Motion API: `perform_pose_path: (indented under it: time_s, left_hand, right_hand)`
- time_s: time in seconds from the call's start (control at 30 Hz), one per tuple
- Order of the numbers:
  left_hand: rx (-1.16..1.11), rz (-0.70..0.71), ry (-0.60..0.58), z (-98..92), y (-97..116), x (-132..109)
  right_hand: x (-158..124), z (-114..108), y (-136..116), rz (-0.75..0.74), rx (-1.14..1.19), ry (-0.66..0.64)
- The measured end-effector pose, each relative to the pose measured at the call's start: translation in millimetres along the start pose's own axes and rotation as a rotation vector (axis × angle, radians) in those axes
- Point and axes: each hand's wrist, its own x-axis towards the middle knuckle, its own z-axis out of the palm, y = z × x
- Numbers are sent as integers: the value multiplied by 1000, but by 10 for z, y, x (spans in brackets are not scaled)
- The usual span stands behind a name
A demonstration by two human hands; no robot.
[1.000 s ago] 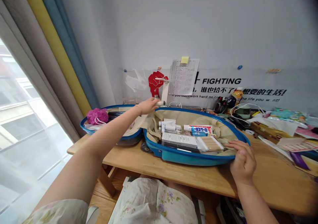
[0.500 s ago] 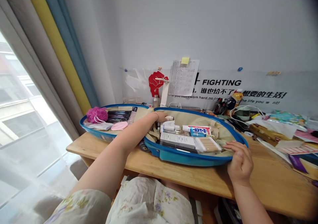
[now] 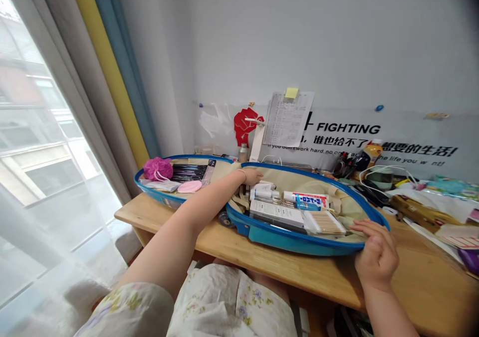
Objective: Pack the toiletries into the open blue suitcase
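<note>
A blue suitcase with beige lining lies spread in two halves on the wooden desk. My left hand reaches into the back left of its right half, fingers loosely apart with nothing visible in them. Just beside the fingertips lies a white tube. More white tubes, a toothpaste box, a long white box and a pack of cotton swabs fill this half. At the right end, my right hand grips the suitcase's rim, its fingers hooked over the edge.
In the left half are a purple bath puff, a pink round pad and a black pack. Behind stand a small bottle and a white lamp. Clutter and a brown pouch cover the desk's right.
The white tube at my left fingertips now lies lower among the other tubes, and my left hand has let go of it. The view has shifted left. My right hand stays on the rim.
</note>
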Motion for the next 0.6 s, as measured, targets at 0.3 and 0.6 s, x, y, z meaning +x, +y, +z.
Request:
perform_pose_path:
  time_s: [0.3,0.6]
  left_hand:
    - [33,-252,71,-277,-898,-1165]
    - [93,-345,-153,275,-1436,-1753]
  right_hand:
    - [1,1,-13,37,-34,-10]
    - [-12,2,-22,16,-25,-1]
